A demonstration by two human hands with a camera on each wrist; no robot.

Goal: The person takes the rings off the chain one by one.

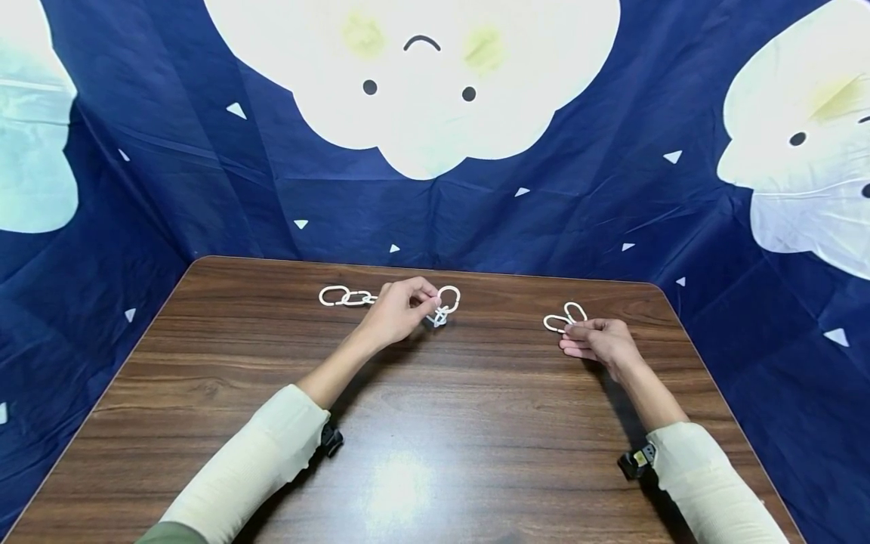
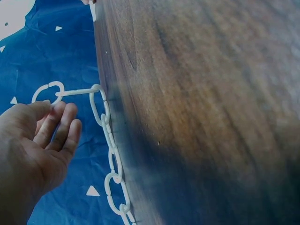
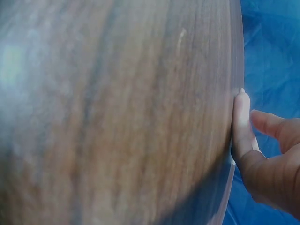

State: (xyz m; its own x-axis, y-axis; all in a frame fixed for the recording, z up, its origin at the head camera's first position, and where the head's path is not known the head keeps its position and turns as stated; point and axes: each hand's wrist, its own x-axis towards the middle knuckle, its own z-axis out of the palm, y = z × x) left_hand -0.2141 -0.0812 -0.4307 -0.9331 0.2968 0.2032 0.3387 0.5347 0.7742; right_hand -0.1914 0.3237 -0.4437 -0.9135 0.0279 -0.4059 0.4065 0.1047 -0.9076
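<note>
A white plastic chain of linked oval rings (image 2: pixel 105 136) lies along the far part of the table, left of centre. My left hand (image 1: pixel 399 311) pinches its raised end link (image 2: pixel 41 88) between thumb and fingertips. Part of the chain is hidden behind that hand in the head view. Farther right, my right hand (image 1: pixel 605 344) rests low at two white chain links (image 1: pixel 582 309), fingers stretched out. Its thumb (image 3: pixel 267 123) stands apart from the fingers in the right wrist view, where the links are almost wholly hidden.
The brown wood-grain table (image 1: pixel 476 423) ends at a far edge just behind the chain. Dark blue cloth (image 1: pixel 435 219) with white clouds and small triangles hangs behind and beside it. Each forearm wears a pale sleeve (image 1: pixel 258 438) and a small black camera (image 1: pixel 635 461).
</note>
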